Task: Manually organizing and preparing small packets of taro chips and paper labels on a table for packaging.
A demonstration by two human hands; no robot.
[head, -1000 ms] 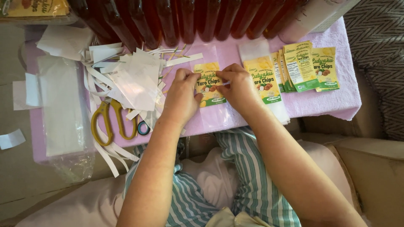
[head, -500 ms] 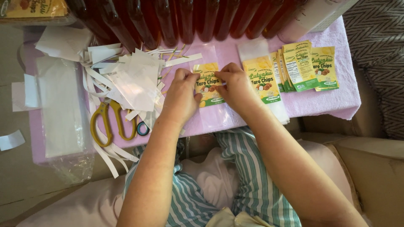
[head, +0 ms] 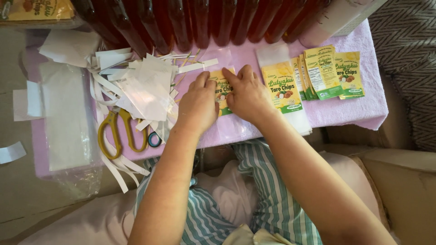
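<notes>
Both hands sit at the centre of the frame, pressed down on one yellow label (head: 222,93) that lies on a clear bag (head: 229,127) on the pink table cover (head: 359,113). The left hand (head: 197,106) lies nearly flat, fingers curled a little, with its fingertips on the left edge of the label; it pins the label rather than grips it. The right hand (head: 247,95) is likewise spread and flat, its fingertips on the top and right of the label. Neither hand is closed around anything.

As for progress, it looks like the middle of a batch. Just right of the hands lies a bag with a label already on it (head: 284,88), on top of what seems to be a small stack, and in the upper right of the frame a fan of loose labels (head: 329,72) waits. To the left, a heap of white paper strips (head: 145,86) suggests many backings already peeled. Yellow scissors (head: 119,134) lie at the lower left of that heap, untouched. A pack of clear bags (head: 63,122) sits at the far left, and dark bottles (head: 195,20) line the top edge
</notes>
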